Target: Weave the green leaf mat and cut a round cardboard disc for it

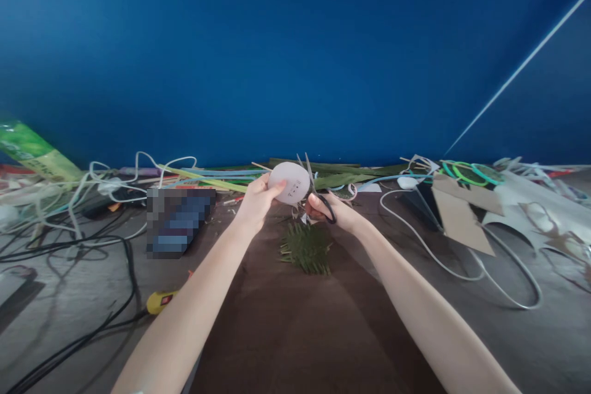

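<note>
Between the thumb and fingers of my left hand (255,206) is a pale round paper disc (292,182) with small dark print on it. My right hand (336,210) grips black-handled scissors (311,173), their blades parted and pointing up at the disc's right edge. Whether the blades touch the paper I cannot tell. Below both hands, a small heap of dark green cut strips (305,249) lies on the brown table (295,332).
A blurred dark device (182,221) and a yellow-handled tool (159,301) lie left, near black cables (127,258). Long green leaves (341,175) line the back by the blue wall (295,55). Cardboard (462,215), a white cable (425,252) and glasses (549,225) are right.
</note>
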{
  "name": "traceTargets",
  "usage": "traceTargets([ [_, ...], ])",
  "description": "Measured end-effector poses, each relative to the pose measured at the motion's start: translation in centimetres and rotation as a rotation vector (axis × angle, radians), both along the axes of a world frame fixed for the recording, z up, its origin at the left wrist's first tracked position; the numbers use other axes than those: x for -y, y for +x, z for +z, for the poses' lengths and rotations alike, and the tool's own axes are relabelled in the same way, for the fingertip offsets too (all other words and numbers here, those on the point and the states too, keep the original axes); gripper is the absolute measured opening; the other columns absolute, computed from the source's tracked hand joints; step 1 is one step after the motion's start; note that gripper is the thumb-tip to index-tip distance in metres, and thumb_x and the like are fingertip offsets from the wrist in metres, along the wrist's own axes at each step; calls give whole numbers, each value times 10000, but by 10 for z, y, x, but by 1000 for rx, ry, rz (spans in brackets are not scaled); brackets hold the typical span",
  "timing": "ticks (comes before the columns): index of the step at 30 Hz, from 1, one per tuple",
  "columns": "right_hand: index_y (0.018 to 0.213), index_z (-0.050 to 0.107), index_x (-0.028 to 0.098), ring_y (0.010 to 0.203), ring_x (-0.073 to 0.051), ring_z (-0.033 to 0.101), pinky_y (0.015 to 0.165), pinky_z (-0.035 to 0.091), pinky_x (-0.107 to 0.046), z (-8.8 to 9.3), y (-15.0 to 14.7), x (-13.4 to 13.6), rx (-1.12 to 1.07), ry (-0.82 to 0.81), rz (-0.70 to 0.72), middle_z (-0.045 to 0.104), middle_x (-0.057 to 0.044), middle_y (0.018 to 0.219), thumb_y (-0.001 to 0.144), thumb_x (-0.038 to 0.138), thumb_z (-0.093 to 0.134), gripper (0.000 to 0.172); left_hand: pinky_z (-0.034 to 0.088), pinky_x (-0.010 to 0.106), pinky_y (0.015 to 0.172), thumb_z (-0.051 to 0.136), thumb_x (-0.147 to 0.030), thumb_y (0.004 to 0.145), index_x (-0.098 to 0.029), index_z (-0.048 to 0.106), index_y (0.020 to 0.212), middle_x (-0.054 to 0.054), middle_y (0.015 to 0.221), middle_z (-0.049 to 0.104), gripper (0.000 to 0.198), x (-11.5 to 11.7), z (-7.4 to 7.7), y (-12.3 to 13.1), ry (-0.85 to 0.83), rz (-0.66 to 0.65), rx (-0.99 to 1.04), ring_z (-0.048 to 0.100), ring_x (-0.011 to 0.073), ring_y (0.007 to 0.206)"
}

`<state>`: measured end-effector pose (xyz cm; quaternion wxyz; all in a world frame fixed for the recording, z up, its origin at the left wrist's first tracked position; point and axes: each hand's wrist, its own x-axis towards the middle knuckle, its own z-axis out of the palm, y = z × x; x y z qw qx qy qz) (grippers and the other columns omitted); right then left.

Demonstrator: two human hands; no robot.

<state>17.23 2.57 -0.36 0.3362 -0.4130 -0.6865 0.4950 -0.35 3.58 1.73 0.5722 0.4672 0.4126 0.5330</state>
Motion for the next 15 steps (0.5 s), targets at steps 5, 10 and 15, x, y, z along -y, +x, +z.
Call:
traceTargets([
  [5, 629, 514, 158, 479, -75, 317, 479, 253, -250, -2, 0, 0, -1, 4, 27, 347, 52, 495, 674, 807, 395, 661, 511, 295, 625, 742, -307, 590, -140, 621, 902, 62, 863, 691, 374, -1, 0, -2, 1, 19, 14, 634, 213, 796],
  [10, 584, 507, 163, 480, -81, 340, 489, 288, -255, -3, -1, 0, 44, 44, -10, 374, 36, 487, 676, 813, 372, 671, 494, 298, 611, 714, -317, 615, -139, 630, 884, 72, 865, 689, 333, 0, 0, 0, 13, 36, -41, 626, 217, 783],
  [15, 551, 500, 164, 477, -86, 383, 495, 336, -256, -3, -2, -2, 96, 87, -69, 412, 15, 487, 638, 846, 358, 702, 486, 298, 632, 704, -317, 630, -142, 636, 907, 80, 914, 691, 334, -1, -3, 1, 21, 41, -52, 625, 223, 816],
])
